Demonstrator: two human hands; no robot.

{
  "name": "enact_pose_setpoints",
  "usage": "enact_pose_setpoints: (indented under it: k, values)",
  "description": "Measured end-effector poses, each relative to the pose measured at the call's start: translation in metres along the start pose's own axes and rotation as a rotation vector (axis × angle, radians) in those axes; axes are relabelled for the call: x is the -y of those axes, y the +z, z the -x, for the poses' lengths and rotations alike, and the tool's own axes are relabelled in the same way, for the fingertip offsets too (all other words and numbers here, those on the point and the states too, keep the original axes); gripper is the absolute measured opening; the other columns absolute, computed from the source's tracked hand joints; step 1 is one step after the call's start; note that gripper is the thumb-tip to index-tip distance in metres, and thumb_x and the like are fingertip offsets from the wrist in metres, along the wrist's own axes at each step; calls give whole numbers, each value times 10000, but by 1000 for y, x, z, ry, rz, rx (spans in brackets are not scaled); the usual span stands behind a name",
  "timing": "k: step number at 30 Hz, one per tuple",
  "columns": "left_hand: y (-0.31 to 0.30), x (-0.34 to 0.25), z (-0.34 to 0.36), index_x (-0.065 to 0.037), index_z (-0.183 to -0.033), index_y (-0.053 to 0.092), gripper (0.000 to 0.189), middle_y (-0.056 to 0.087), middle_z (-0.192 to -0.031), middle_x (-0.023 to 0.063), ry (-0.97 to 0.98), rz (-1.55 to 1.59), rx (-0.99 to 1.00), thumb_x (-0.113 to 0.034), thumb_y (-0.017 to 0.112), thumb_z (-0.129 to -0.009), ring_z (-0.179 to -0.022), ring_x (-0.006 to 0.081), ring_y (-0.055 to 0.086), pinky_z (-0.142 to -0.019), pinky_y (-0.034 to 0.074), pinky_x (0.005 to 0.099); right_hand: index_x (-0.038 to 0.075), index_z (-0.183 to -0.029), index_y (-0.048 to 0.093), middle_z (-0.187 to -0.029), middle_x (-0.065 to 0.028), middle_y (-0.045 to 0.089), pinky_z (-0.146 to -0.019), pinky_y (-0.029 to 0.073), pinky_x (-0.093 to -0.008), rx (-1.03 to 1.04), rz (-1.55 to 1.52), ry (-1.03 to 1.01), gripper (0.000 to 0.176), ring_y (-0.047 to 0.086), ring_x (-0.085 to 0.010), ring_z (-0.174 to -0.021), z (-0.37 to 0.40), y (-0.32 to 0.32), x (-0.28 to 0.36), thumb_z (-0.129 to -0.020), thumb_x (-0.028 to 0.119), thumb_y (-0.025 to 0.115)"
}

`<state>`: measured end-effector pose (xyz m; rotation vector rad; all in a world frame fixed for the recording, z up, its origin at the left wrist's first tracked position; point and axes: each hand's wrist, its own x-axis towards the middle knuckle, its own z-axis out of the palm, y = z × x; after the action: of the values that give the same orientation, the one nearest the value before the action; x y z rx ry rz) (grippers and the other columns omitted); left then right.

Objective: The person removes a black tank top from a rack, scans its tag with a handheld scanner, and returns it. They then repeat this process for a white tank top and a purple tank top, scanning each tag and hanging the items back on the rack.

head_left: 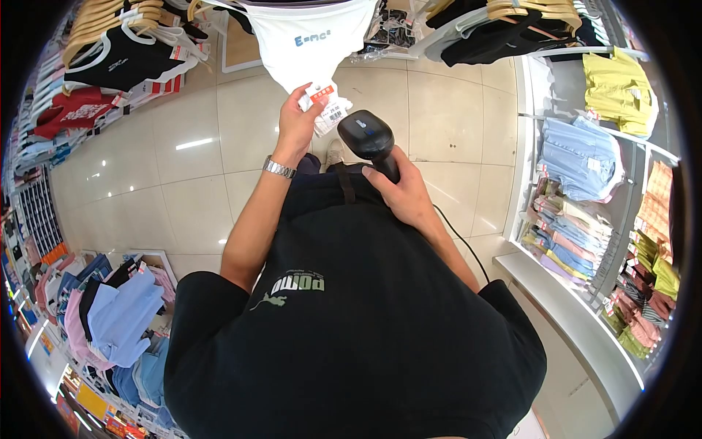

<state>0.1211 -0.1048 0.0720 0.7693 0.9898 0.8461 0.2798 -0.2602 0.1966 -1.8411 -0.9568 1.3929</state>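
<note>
My left hand [295, 130], with a metal watch on the wrist, pinches a red and white price tag [333, 111] that has a printed barcode. The tag is at the lower end of a white top [311, 47] with blue lettering, hanging from the rack in front of me. In my right hand [408, 194] is a black handheld barcode scanner [364, 133], gripped by its handle. Its head is just right of the tag, apart from it. A black cable trails from near my right forearm down toward my side.
Hangers with dark clothes [504, 36] hang ahead on the right, and a black top [131, 62] hangs at the left. Shelves of folded clothes [574, 234] stand along the right side. A pile of shirts [124, 314] lies lower left. Tiled floor [205, 132] runs between.
</note>
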Motion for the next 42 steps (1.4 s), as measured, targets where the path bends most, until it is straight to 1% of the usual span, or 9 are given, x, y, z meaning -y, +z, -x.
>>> enact_pose_setpoints:
  k: [8,12,16,18,27,31,35,39,42]
  values:
    - [-13,7,2,12,-1301,533,446,671,-1167,146,99,-325,36,-16,689,-884,-988,157,679,-821,560,273,-23,-1055,628,-806,-21,635,-733,487,-270,-140,-261,-109,257,589,-92,-747,-20,-4,-14,-882,132,737]
    - [0,-10,26,-75,-1225,619,385,613,-1137,131,364,-787,31,-25,709,-855,-1094,212,618,-935,505,340,-22,-1017,670,-808,-1,626,-688,443,-246,-336,-249,-302,233,539,-53,-753,-47,-6,-12,-904,175,724]
    - [25,-20,49,-116,-1150,653,350,561,-1146,172,604,-817,134,5,666,-821,-1080,349,608,-929,495,391,-32,-1069,673,-862,3,626,-695,398,-220,-383,-255,-353,293,511,-58,-769,-80,-15,2,-938,230,683]
    - [31,-20,56,-147,-1110,672,329,553,-1156,200,568,-844,169,-1,655,-815,-1014,419,623,-861,524,422,-31,-1060,674,-868,5,625,-694,393,-214,-391,-287,-396,292,511,-56,-775,-95,-16,13,-938,234,685]
    - [-2,13,13,-163,-1060,640,254,577,-1117,167,423,-905,135,-82,692,-825,-949,397,624,-779,510,460,8,-1093,578,-1007,-34,614,-872,476,-274,-425,-378,-691,340,585,-111,-936,-165,-23,102,-819,-2,779]
    - [-24,13,-15,-100,-1074,551,296,593,-1047,181,322,-933,88,-112,702,-820,-954,409,610,-791,484,475,1,-1141,567,-1061,-78,643,-903,499,-295,-741,-263,-889,391,618,-144,-995,-205,-21,140,-813,-25,779]
    - [-48,17,-43,-54,-1102,485,384,601,-1000,196,339,-964,103,-109,716,-801,-986,406,595,-830,470,468,4,-1086,576,-972,-66,656,-818,513,-269,-725,-316,-1018,334,632,-126,-871,-225,-17,174,-825,-9,783]
    - [-72,2,-54,-58,-1049,528,307,597,-1027,171,360,-934,120,-109,712,-809,-999,382,590,-859,475,445,14,-985,592,-805,8,583,-671,436,-208,-836,-258,-985,214,528,-63,-703,-241,-10,183,-863,34,767]
    - [-91,-13,-65,-61,-1018,566,222,593,-1059,147,439,-951,66,-96,692,-838,-1033,346,587,-893,479,409,-42,-1160,563,-988,-73,680,-766,510,-228,-757,-184,-895,396,630,-89,-832,-248,-17,172,-843,41,786]
